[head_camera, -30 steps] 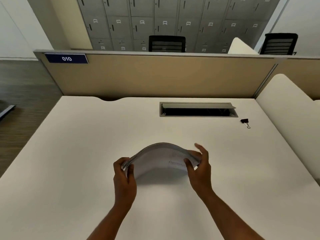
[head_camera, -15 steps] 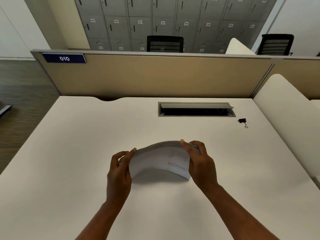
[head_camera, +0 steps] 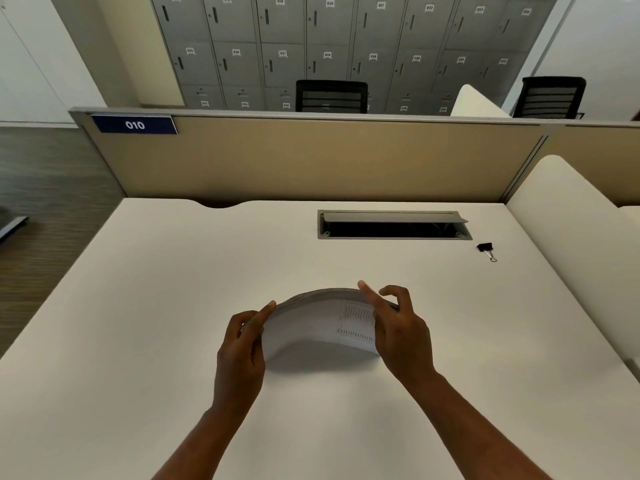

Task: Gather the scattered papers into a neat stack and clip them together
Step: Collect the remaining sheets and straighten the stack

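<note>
Both hands grip a stack of papers (head_camera: 311, 323) above a white desk (head_camera: 138, 341), bowing the sheets upward into an arch. At the stack's left end, the left hand (head_camera: 242, 348) pinches the edge between thumb and fingers. At the right end, the right hand (head_camera: 398, 327) presses its thumb on top of the sheets while the index finger curls free above them. Printed columns of small text show on the top sheet near the right hand. A black binder clip (head_camera: 485, 249) lies on the desk well apart from the stack, far to the right, just beside an open cable tray (head_camera: 394, 225) set into the desktop. Behind the desk rises a tan partition carrying a blue nameplate (head_camera: 134, 125) numbered 010.
</note>
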`<action>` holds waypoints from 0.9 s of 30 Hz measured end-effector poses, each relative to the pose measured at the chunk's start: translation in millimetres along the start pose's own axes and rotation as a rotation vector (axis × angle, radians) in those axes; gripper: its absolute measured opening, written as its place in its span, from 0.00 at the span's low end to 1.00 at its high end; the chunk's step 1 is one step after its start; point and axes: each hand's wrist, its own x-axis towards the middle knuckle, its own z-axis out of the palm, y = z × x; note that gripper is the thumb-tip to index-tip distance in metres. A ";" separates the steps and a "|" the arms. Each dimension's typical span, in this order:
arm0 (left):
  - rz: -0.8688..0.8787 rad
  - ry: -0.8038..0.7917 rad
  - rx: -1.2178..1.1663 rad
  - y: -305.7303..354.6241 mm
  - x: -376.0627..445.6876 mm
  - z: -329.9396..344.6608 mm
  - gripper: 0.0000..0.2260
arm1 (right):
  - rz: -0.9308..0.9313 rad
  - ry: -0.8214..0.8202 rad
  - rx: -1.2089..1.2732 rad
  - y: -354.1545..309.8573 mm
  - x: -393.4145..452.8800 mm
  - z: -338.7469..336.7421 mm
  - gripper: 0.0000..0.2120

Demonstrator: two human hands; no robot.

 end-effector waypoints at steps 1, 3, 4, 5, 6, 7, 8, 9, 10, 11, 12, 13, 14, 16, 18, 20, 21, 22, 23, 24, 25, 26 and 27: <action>0.004 0.000 -0.003 0.0 0.8 -0.4 0.31 | -0.002 0.004 -0.003 0.1 0.9 0.7 0.37; 0.007 -0.007 -0.005 -0.7 1.3 -0.6 0.31 | -0.019 0.011 -0.008 1.2 2.2 1.1 0.38; -0.004 -0.009 -0.012 -1.2 0.2 -0.4 0.31 | -0.013 0.019 0.014 2.2 2.3 1.7 0.38; -0.034 -0.004 -0.030 -1.4 -1.6 0.4 0.31 | 0.032 0.034 0.083 4.4 1.0 2.8 0.40; -0.090 0.011 -0.062 -1.5 -4.2 1.6 0.30 | 0.127 0.055 0.210 7.3 -1.4 4.7 0.41; -0.160 0.035 -0.109 -1.2 -6.2 3.7 0.31 | 0.259 0.074 0.375 10.6 -3.9 5.9 0.43; -0.233 0.057 -0.168 -1.3 -8.6 6.7 0.31 | 0.392 0.059 0.534 13.7 -7.3 7.4 0.43; -0.294 0.075 -0.228 -1.2 -10.5 10.0 0.32 | 0.501 0.007 0.665 15.6 -9.9 10.1 0.39; -0.334 0.090 -0.275 -0.4 -11.5 13.3 0.31 | 0.572 -0.055 0.739 16.2 -12.0 13.8 0.31; -0.354 0.101 -0.295 0.9 -11.4 16.2 0.29 | 0.608 -0.099 0.759 14.7 -13.4 17.7 0.22; -0.360 0.105 -0.292 2.8 -10.3 18.6 0.25 | 0.612 -0.106 0.750 12.5 -15.0 20.4 0.17; -0.366 0.108 -0.274 4.5 -8.5 20.1 0.23 | 0.600 -0.086 0.740 10.3 -15.1 21.7 0.15; -0.377 0.112 -0.258 5.5 -6.6 21.1 0.21 | 0.592 -0.051 0.735 8.4 -14.5 21.7 0.15; -0.397 0.125 -0.251 3.8 -6.2 21.2 0.19 | 0.602 0.016 0.742 7.7 -15.3 20.1 0.15; -0.414 0.130 -0.278 1.3 -10.4 20.7 0.16 | 0.618 0.045 0.758 12.4 -21.6 21.1 0.14; -0.443 0.090 -0.307 0.6 -20.0 22.9 0.14 | 0.654 0.022 0.747 18.1 -33.6 26.5 0.16; -0.466 0.060 -0.315 1.1 -25.1 25.6 0.13 | 0.676 -0.011 0.725 20.9 -40.9 30.8 0.17; -0.497 0.037 -0.324 1.7 -30.2 28.3 0.13 | 0.692 -0.048 0.691 22.6 -48.3 35.4 0.18; -0.527 0.027 -0.330 2.0 -33.3 31.1 0.14 | 0.703 -0.081 0.656 24.5 -53.8 39.3 0.18; -0.549 0.028 -0.331 2.4 -34.2 32.9 0.14 | 0.713 -0.102 0.634 25.7 -56.8 42.1 0.17; -0.562 0.031 -0.321 2.1 -33.7 33.6 0.14 | 0.722 -0.106 0.633 26.7 -57.5 43.9 0.17; -0.571 0.031 -0.308 1.7 -31.4 33.4 0.14 | 0.720 -0.098 0.643 27.3 -55.9 44.4 0.18; -0.577 0.031 -0.290 0.4 -29.2 32.5 0.15 | 0.710 -0.085 0.654 27.4 -53.9 44.6 0.19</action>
